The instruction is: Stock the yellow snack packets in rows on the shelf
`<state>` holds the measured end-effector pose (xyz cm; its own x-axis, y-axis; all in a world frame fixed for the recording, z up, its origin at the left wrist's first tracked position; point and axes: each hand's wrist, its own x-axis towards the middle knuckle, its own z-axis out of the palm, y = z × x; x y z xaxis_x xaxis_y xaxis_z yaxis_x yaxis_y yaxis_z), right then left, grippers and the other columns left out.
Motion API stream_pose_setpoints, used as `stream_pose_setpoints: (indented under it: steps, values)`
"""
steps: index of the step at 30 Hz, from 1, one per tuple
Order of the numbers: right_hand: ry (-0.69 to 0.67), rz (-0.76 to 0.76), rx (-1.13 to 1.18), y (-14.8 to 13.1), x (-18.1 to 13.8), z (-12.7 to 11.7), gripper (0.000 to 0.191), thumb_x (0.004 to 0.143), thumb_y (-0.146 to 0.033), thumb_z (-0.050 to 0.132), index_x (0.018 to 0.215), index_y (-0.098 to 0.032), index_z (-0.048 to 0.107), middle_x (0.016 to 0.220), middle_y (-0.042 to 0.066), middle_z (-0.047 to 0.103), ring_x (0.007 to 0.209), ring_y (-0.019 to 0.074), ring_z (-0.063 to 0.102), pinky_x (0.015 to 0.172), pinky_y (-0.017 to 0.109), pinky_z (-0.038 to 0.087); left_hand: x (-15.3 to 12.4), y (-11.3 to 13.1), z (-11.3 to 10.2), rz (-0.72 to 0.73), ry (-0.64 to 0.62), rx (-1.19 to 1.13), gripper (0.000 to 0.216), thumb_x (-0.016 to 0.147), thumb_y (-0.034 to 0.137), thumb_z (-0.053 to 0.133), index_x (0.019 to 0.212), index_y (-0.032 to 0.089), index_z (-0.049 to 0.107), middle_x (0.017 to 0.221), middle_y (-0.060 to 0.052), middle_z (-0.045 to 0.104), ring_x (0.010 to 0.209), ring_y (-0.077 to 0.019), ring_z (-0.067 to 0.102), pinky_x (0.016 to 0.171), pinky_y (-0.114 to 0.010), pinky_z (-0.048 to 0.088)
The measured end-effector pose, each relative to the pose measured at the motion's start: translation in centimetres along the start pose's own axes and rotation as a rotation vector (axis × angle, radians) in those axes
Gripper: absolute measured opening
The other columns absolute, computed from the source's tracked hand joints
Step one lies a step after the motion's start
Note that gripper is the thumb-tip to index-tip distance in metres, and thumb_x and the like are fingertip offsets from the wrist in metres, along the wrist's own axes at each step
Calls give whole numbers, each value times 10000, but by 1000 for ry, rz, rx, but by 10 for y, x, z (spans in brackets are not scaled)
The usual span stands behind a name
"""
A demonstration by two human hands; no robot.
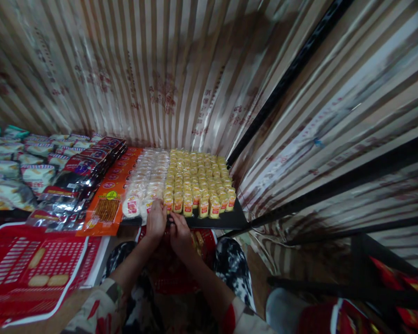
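Resting both hands at the near edge of the black flat shelf point(235, 222), I am noting the key relation: the front-left packet of the small yellow, upright, clear-wrapped packets with red-and-white labels point(200, 183) is sitting just beyond my fingertips on the far side. Its long axis is standing roughly vertical, while its column is running from near to far. My left hand point(156, 222) is lying nearer, its fingertips overlapping that packet's left side in view; my right hand point(181, 232) is hovering just near and right of it, below the front row.

Pose: my forearms are converging from near left and near right, the wrists almost meeting. My left fingers are bending together, knuckles up; my right thumb and forefinger are curling close to each other. Whether either hand is gripping a packet, I am not able to tell; the fingers are hiding the contact.

Surroundings: white round-faced packets in clear film point(146, 178) are standing in columns directly left of the yellow block. A red plastic basket with gold-wrapped pieces point(199, 242) is sitting below, between my knees.
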<state>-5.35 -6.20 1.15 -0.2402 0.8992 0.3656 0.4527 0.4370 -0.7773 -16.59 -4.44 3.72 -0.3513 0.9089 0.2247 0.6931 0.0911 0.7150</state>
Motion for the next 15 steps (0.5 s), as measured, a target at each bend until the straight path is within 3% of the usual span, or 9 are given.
stream_pose_setpoints:
  steps: [6, 10, 13, 15]
  values:
    - [19, 49, -11, 2, -13, -19, 358, 819, -136, 351, 1062, -173, 612, 997, 94, 612, 833, 151, 607, 818, 295, 490, -3, 1, -4, 40, 13, -1, 117, 843, 214, 391, 832, 185, 504, 825, -56, 539, 804, -189, 553, 733, -306, 440]
    - [-91, 162, -43, 24, -42, -33, 318, 823, -154, 379, 1009, -184, 635, 973, 77, 653, 911, 178, 595, 856, 326, 455, -26, -1, -5, 109, -23, 12, 160, 862, 253, 385, 837, 184, 527, 820, -51, 565, 802, -174, 565, 745, -282, 436]
    - [-287, 377, -65, 49, -67, -34, 347, 798, -131, 403, 1053, -173, 635, 1048, 90, 652, 999, 200, 574, 906, 341, 417, -63, -8, 5, 60, -168, 65, 203, 869, 265, 375, 845, 183, 559, 834, -50, 601, 775, -163, 582, 716, -267, 435]
    - [-405, 486, -65, 65, -79, -29, 366, 762, -107, 432, 1049, -168, 650, 1022, 101, 668, 973, 218, 594, 876, 340, 430, -88, -17, 19, 23, -357, 81, 194, 844, 238, 408, 880, 185, 591, 889, -59, 631, 801, -168, 596, 711, -261, 432]
